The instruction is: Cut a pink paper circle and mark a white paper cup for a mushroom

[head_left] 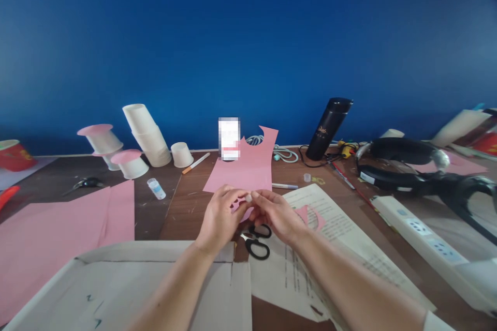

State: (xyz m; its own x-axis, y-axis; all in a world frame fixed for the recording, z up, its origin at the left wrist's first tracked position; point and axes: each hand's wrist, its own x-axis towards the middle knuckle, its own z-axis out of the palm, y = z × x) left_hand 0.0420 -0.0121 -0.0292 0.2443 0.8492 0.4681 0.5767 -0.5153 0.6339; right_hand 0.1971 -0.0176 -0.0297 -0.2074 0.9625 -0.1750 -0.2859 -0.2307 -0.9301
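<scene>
My left hand [221,217] and my right hand [276,213] meet over the middle of the desk, their fingers closed around a small piece of pink paper [245,213]. Between the fingertips shows a small whitish bit [248,198]; what it is I cannot make out. Most of the pink piece is hidden by the fingers. Just below the hands lie scissors with black handles [258,249]. Beyond them is a pink sheet [243,173] with curved cutouts along its far edge.
To the left stand stacked paper cups [145,134], cups topped with pink discs [128,160] and a small clear tube [156,189]. A white box [155,289] fills the front. Printed sheets [330,227], a black flask [329,129] and a power strip [423,240] are to the right.
</scene>
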